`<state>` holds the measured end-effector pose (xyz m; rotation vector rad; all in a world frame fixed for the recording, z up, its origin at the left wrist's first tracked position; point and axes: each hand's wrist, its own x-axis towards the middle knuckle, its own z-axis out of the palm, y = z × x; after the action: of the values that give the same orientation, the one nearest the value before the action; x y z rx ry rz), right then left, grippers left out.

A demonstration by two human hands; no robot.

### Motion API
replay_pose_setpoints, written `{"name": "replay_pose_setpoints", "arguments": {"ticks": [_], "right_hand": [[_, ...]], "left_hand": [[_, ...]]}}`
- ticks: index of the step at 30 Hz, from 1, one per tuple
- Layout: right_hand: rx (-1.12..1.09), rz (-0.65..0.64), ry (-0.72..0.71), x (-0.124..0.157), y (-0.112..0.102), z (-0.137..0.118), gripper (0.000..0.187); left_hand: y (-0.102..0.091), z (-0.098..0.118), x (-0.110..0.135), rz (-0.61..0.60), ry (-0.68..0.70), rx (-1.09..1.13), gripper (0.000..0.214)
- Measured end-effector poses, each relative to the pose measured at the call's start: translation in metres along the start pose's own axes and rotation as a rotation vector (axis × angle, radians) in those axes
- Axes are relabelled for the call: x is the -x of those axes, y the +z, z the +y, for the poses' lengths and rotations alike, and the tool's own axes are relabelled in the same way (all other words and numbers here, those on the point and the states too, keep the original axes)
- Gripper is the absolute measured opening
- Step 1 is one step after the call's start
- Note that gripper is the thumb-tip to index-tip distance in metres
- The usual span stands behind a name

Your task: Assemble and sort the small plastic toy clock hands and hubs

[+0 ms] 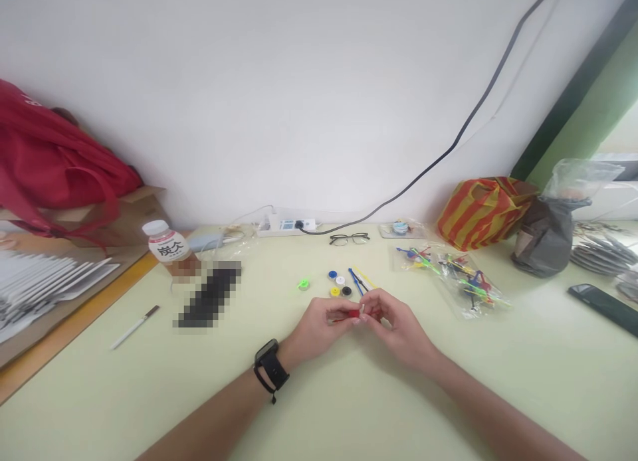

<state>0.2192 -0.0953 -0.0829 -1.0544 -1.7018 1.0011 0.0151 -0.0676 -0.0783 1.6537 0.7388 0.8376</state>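
A pair of eyeglasses [349,238] is lying on a pale green table [319,408], and a person's two bare hands are working directly in front of it, on the person's side. The left hand [319,325], with a black watch [272,366] on its wrist, is pinching a small red piece [354,313] between thumb and fingertips. The right hand [399,325] is meeting it there, its fingers drawn narrow and gripping the red piece's other end, where a pale bit [363,309] is showing, too small to identify. The red piece is sitting in front of the eyeglasses. Closer to the eyeglasses, slightly left, blue [332,275], white [340,281], yellow [334,292] and black discs [346,291] are clustering, with a bright green disc [303,284] lying farther left. Thin coloured sticks [355,280] are resting just in front of the eyeglasses, toward the right. Clear bags of coloured parts [471,285] are lying to the right of the eyeglasses, and a striped red and yellow bag [481,212] is standing beyond them. A power strip [286,226] is lying just left of the eyeglasses, while a drink bottle [169,247] is standing well to their left.
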Motion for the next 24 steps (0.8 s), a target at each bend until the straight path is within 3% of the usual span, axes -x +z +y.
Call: {"name": "replay_pose_setpoints", "arguments": {"ticks": [15, 24], "right_hand": [[-0.081, -0.056, 0.044, -0.0048, -0.0096, 0.0019, 0.023], [-0.101, 0.092, 0.036, -0.0067, -0.0078, 0.0038, 0.034]], "left_hand": [[-0.0027, 0.0039, -0.0012, -0.062, 0.006, -0.007, 0.026], [-0.0095, 0.0029, -0.003, -0.062, -0.057, 0.166, 0.031]]}}
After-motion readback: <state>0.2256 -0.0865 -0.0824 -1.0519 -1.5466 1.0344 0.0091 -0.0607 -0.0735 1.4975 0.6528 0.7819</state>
